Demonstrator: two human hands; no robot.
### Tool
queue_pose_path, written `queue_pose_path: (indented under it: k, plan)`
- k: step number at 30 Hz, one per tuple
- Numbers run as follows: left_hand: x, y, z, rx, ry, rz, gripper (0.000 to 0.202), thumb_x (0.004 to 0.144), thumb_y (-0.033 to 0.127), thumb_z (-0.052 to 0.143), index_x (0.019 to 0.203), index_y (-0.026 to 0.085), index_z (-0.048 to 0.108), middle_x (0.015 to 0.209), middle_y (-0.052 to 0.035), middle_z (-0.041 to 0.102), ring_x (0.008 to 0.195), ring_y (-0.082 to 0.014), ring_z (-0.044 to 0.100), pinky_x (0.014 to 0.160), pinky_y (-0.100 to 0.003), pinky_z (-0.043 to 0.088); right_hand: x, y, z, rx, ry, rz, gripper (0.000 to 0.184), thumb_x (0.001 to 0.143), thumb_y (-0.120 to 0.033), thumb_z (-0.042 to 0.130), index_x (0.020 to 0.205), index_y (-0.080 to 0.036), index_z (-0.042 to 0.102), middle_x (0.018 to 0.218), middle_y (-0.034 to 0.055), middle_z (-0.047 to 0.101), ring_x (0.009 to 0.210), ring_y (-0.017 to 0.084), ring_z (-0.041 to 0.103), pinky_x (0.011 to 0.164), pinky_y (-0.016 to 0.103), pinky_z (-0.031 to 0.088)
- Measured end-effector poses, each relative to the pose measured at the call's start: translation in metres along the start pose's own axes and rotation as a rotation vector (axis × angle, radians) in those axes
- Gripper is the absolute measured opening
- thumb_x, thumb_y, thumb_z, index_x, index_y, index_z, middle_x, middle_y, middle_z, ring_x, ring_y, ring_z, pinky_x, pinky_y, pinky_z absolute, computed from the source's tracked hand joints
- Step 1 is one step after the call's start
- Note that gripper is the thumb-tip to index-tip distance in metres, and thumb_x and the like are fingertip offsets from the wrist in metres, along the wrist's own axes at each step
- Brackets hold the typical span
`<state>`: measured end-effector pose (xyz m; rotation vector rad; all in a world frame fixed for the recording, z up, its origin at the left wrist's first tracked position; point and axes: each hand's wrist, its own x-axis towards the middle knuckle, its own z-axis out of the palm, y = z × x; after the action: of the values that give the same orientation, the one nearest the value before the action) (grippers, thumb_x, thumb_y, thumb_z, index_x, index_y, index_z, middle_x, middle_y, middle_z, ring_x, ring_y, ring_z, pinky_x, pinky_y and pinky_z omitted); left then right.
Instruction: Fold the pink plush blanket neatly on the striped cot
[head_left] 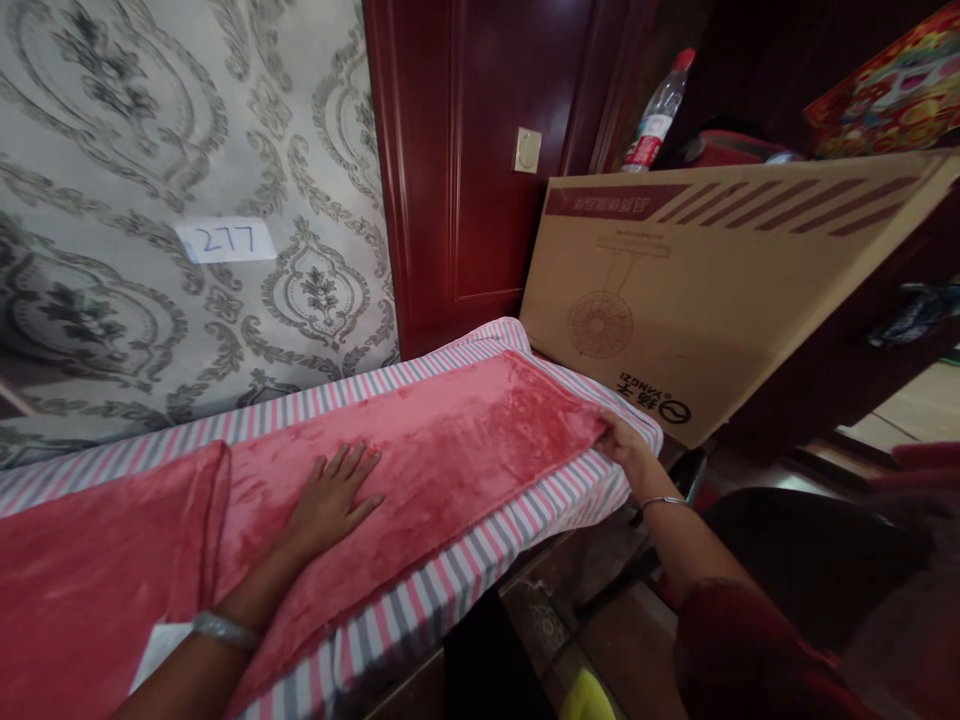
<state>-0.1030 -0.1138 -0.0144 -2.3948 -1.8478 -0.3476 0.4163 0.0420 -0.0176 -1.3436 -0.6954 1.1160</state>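
A plush red-pink blanket lies along a narrow surface spread with a striped sheet. Its left part is folded over into a thicker layer with a hemmed edge. My left hand rests flat on the middle of the blanket, fingers spread. At the far right end, my right hand grips the blanket's near corner, with the fingertips partly hidden by the cloth. A white piece of paper or cloth shows beside my left wrist.
A large cardboard box leans past the blanket's right end. Behind it stands a plastic bottle with a red cap. A patterned wall with a "277" label and a dark red wood panel border the far side. A black chair stands at right.
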Motion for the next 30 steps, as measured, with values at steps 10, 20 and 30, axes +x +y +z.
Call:
queue_pose_path:
  k: [10, 20, 30]
  plan:
    - [-0.003, 0.005, -0.004, -0.092, -0.009, -0.025, 0.072, 0.093, 0.061, 0.048, 0.154, 0.024, 0.044, 0.163, -0.0157, 0.034, 0.152, -0.0402, 0.028, 0.120, -0.067, 0.018, -0.007, 0.000, 0.015, -0.033, 0.046, 0.087, 0.015, 0.076, -0.010, 0.072, 0.080, -0.018, 0.059, 0.067, 0.0009, 0.063, 0.061, 0.016, 0.061, 0.062, 0.028, 0.058]
    - [0.001, -0.021, -0.016, -1.530, 0.317, -0.351, 0.077, 0.086, 0.067, 0.056, 0.144, 0.017, 0.052, 0.152, -0.0179, 0.051, 0.140, -0.0324, 0.049, 0.122, -0.053, 0.032, -0.026, -0.037, 0.089, -0.309, 0.107, -0.238, 0.005, 0.077, -0.020, 0.062, 0.074, -0.020, 0.058, 0.067, 0.0011, 0.060, 0.074, 0.020, 0.063, 0.066, 0.027, 0.052]
    - [-0.004, -0.037, -0.023, -2.128, 0.296, -0.546, 0.067, 0.098, 0.059, 0.043, 0.142, 0.009, 0.044, 0.131, -0.0249, 0.063, 0.120, -0.0314, 0.066, 0.112, -0.053, 0.044, -0.190, -0.029, 0.209, -0.635, -0.652, -0.882, 0.020, 0.086, -0.032, 0.055, 0.078, -0.017, 0.067, 0.074, 0.0013, 0.067, 0.073, 0.020, 0.060, 0.065, 0.026, 0.044]
